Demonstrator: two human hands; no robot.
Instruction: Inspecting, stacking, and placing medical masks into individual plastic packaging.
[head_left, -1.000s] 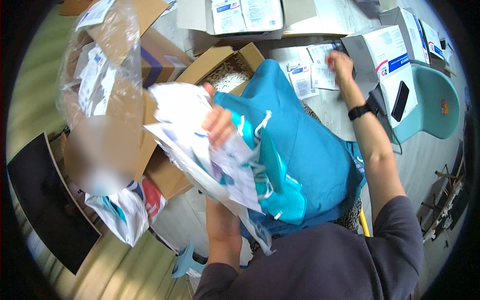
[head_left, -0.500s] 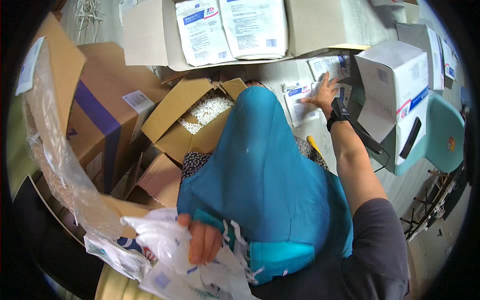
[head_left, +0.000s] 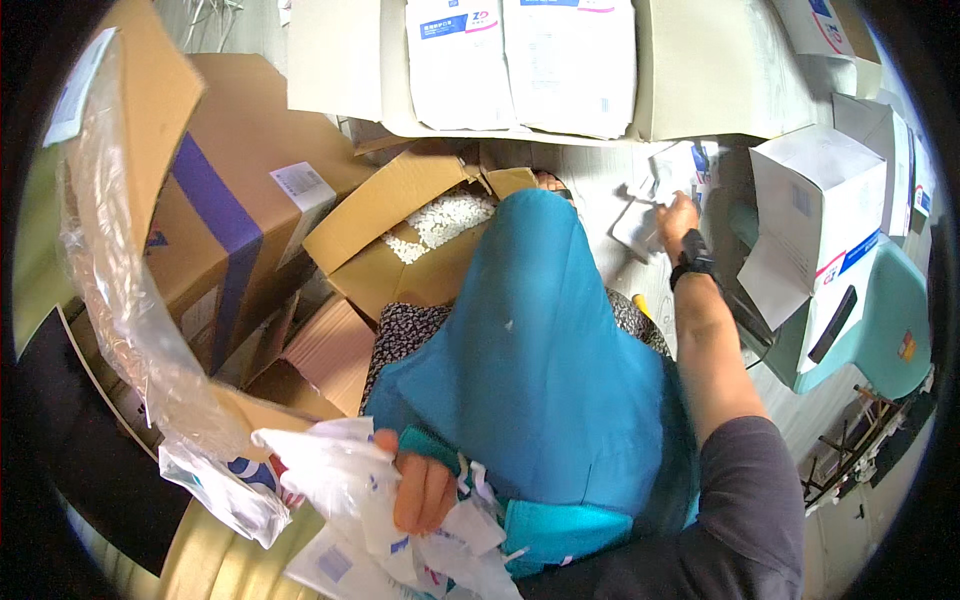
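My left hand (head_left: 424, 490) is closed over a crumpled bundle of white printed plastic bags (head_left: 335, 475), low in the view beside my lap. My right arm stretches forward to the floor. There my right hand (head_left: 682, 226), a black band round its wrist, has its fingers drawn together on a flat white packet (head_left: 634, 228), which is blurred by motion. Farther off, another white and blue packet (head_left: 690, 165) lies just beyond the fingers. Teal cloth (head_left: 530, 330) covers my knees, with a brighter teal piece (head_left: 565, 525) and thin white strips near my left hand.
Ahead stands an open carton (head_left: 580, 130) of large white packs. An open brown box (head_left: 400, 285) contains small white pellets. At left are a big taped carton (head_left: 220, 200) and clear plastic film (head_left: 120, 300). A white box (head_left: 825, 190) rests on a pale green stool (head_left: 890, 320) at right.
My right hand has gone from spread over the packets to drawn together, and a packet has shifted with it. The left hand keeps the bags. The whole view has shifted slightly.
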